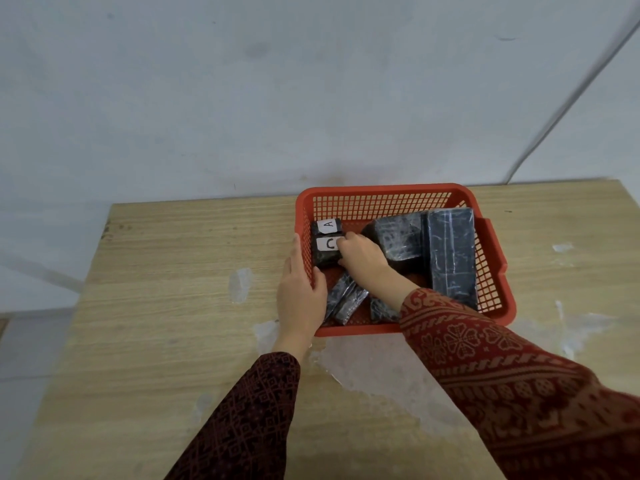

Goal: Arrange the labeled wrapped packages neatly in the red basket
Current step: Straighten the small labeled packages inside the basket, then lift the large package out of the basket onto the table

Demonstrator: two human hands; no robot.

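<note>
The red basket [388, 199] held dark, glossy wrapped packages, two labeled A [329, 224] and C [327, 249]. Her right hand [363, 259] pinched C with curled fingers; her left hand [299, 292] lay flat and open against the basket's side.

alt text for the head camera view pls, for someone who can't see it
A person's right hand reaches into a red basket on a wooden table, touching the package labeled C beside package A. The left hand steadies the basket's left wall; more dark wrapped packages lie inside.
</note>
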